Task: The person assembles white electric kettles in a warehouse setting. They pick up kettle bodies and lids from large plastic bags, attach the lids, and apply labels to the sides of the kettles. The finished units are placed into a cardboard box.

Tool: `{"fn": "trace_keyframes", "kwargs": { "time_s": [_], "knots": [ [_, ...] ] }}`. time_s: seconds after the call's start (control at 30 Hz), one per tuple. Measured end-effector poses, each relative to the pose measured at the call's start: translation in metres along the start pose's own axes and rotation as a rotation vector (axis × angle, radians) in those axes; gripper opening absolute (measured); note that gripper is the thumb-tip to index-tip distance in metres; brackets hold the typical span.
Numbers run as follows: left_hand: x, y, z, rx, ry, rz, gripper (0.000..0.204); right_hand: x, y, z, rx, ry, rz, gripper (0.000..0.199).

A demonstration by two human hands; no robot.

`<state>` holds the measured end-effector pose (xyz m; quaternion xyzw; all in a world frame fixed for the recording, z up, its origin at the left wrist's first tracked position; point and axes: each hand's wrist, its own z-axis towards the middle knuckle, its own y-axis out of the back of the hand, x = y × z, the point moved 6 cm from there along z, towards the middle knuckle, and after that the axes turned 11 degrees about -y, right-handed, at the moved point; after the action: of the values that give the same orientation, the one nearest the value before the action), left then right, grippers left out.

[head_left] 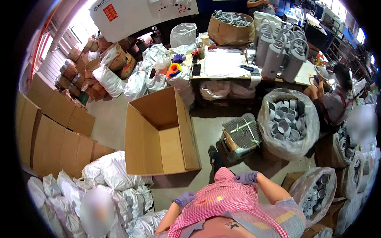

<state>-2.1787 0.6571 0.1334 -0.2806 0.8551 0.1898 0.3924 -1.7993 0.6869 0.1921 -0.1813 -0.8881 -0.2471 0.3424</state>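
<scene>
Both of my hands wear purple-grey gloves and are at the sides of the red-and-white checked apron [222, 196] I have on. My left hand [184, 198] grips the apron's left edge with its fingers bent. At the apron's upper right, my right hand [246, 177] is closed on the cloth; its fingertips are partly lost in the folds. A large cardboard box [149, 146] with its top open stands on the floor ahead and to the left. Ahead of my right hand is a grey crate [241, 133] with a mesh-like top and pale green straps.
White sacks [115, 170] pile up at left beside tall cardboard sheets [59, 139]. Clear-lined containers of grey cup-shaped parts [287, 123] stand at right, near a seated person [337, 99]. Across the back, a worktable [222, 65] carries tall grey cylinders [274, 57] and a carton of grey handles [230, 29].
</scene>
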Motion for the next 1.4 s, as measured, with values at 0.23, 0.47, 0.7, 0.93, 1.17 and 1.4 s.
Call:
{"fn": "trace_keyframes", "kwargs": {
  "time_s": [0.23,0.47,0.7,0.93,1.17,1.4],
  "knots": [
    [-0.151,0.167,0.145,-0.005,-0.194,0.186,0.035,-0.024,0.191,0.132,0.188,-0.087,0.010,0.046],
    [-0.219,0.283,0.241,0.032,-0.430,0.092,0.033,-0.004,0.337,0.139,-0.064,0.005,0.282,0.055],
    [-0.362,0.387,0.363,0.405,-0.749,0.761,0.040,-0.009,0.458,0.169,0.156,-0.477,1.092,0.059],
    [-0.420,0.409,0.432,0.368,-0.282,0.369,0.044,-0.210,0.513,0.168,-0.186,-0.834,0.351,0.061],
    [-0.322,0.395,0.431,-0.597,0.410,-0.471,0.025,-0.274,0.667,0.269,-0.789,-0.743,-0.061,0.033],
    [-0.264,0.413,0.381,-1.298,0.374,0.437,0.056,-0.380,0.514,0.421,-0.128,-0.703,0.107,0.042]
  ]
}}
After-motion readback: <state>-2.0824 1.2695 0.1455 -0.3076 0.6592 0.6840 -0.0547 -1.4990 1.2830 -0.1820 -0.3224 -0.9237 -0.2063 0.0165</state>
